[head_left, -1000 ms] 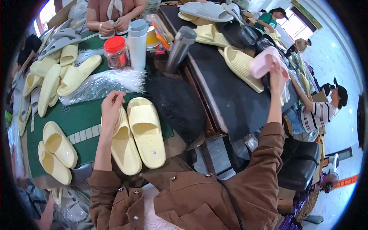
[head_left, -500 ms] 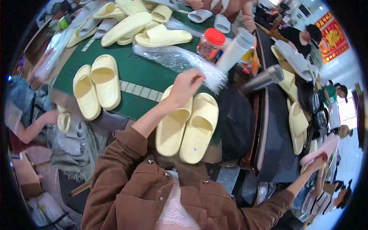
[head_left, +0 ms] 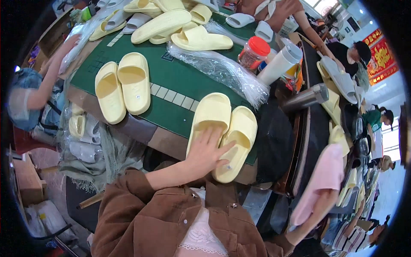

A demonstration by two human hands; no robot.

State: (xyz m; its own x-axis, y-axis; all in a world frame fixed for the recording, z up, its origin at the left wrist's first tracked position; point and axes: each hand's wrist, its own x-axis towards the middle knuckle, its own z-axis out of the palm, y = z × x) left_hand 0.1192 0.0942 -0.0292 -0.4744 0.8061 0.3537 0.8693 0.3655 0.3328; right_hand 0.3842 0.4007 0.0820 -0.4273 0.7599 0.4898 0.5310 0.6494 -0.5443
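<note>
My left hand (head_left: 203, 154) lies over the heel half of a pale yellow slipper (head_left: 212, 109), fingers spread, its thumb side reaching across the matching slipper (head_left: 243, 126) beside it. Both stand side by side, soles down, on the near edge of the table; whether my palm presses on them I cannot tell. At the right, my right hand (head_left: 326, 200) grips a pink slipper (head_left: 317, 180), its fingers mostly hidden by it. Another pale yellow pair, a left slipper (head_left: 109, 92) and a right slipper (head_left: 134, 83), sits farther left on the green mat (head_left: 167, 77).
Clear plastic bags (head_left: 214, 68) lie across the mat. Behind them stand a red-lidded jar (head_left: 254, 52), a white bottle (head_left: 280, 64) and a steel flask (head_left: 306, 97). More slippers (head_left: 160, 26) are heaped at the back. Co-workers are at the left, back and right.
My left hand has come down and nearer, from above the yellow pair onto its heel end, and its fingers have spread. My right hand has brought the pink slipper closer from the far right.
</note>
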